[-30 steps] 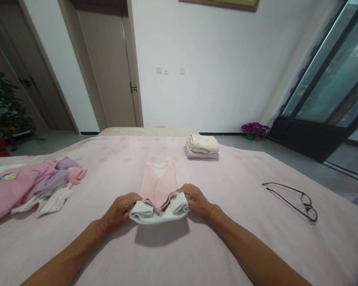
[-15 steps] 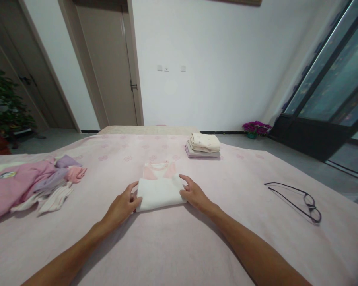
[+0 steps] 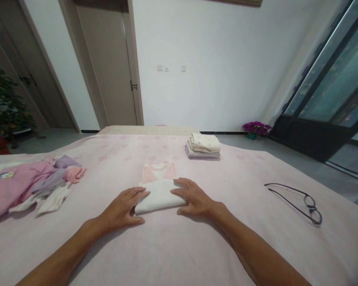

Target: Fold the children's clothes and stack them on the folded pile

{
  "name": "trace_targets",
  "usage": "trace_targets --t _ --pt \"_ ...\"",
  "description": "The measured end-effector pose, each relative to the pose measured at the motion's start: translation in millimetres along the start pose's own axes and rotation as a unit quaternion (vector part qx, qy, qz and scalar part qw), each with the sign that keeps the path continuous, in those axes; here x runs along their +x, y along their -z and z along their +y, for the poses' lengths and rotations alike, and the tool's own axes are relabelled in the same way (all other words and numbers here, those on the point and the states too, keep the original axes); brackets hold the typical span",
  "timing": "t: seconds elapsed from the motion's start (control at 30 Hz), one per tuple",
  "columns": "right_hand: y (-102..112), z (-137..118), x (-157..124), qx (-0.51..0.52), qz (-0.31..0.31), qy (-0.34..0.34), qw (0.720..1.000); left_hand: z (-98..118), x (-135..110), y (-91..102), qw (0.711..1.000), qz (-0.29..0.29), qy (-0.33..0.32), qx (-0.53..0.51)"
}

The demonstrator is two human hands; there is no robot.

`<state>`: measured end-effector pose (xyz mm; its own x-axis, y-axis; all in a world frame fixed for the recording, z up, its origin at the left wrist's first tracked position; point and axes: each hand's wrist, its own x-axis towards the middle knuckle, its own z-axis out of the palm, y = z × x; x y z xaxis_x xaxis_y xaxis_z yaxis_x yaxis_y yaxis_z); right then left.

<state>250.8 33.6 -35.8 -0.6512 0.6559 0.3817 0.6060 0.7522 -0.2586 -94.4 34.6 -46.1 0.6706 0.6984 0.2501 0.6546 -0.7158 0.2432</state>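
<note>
Lying flat on pale pink, flower-printed cloth (image 3: 167,254): folded white-and-pink fabric garment (image 3: 159,195), btwn both hands. Got L hand (image 3: 119,209) at garment's left edge, w/ fingers & thumb spread apart, fingertips on top, thumb just beside near edge. Got R hand (image 3: 195,199) at garment's right edge, also spread, w/ fingertips on top & thumb by near right corner. Visible at garment's far end: pink panels (image 3: 148,174) w/ whitish V-shaped insert btwn.

Beyond garment, to right: neat stack of folded fabric (image 3: 204,143), w/ cream, small-patterned piece on top, pale & lilac layers below. Left of garment, well apart: loose heap of soft clothes (image 3: 24,182), incl. pink, lilac, coral & pale striped pcs. Right of garment, well apart: thin dark-framed eyeglasses (image 3: 311,207), w/ arms unfolded.

Far beyond garment, to right, on floor: green pot (image 3: 251,136) holding magenta flowers (image 3: 257,127); can't tell pot's material. Far left of garment: green leafy plant (image 3: 6,107), w/ base too dim to make out.
</note>
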Motion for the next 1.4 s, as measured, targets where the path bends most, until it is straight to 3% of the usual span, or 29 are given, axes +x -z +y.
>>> trace_targets --t 0.1,0.27,0.5,0.73,0.83,0.93,1.1,1.23,1.4 --pt "-5 0 -2 -0.016 -0.002 0.035 0.999 4 -1 0.8 0.999 0.017 -0.004 0.048" --pt "-14 1 -2 -0.046 0.051 0.037 0.997 11 0 -3.1 0.996 0.041 -0.021 0.071" --pt "-12 -8 -2 0.079 0.083 -0.012 0.993 -6 -1 -16.2 0.995 0.071 0.025 -0.07" --pt "-18 12 -3 0.1 0.087 -0.008 0.991 -6 0 -12.9 0.968 0.097 0.108 -0.205" --pt "-19 11 -3 0.12 0.074 -0.05 0.989 4 -1 -11.4 0.952 0.125 0.155 -0.232" --pt "-20 2 1 0.156 0.066 -0.125 0.978 15 2 -11.7 0.927 0.205 0.22 -0.226" --pt "-30 -9 17 0.267 0.123 -0.24 0.925 24 28 -9.0 0.894 0.286 0.265 -0.222" --pt "-38 2 31 0.3 0.161 -0.31 0.888 3 68 -9.7 0.878 0.276 0.318 -0.229" --pt "-37 19 32 0.249 0.163 -0.351 0.888 -23 92 -19.0 0.874 0.178 0.393 -0.223"
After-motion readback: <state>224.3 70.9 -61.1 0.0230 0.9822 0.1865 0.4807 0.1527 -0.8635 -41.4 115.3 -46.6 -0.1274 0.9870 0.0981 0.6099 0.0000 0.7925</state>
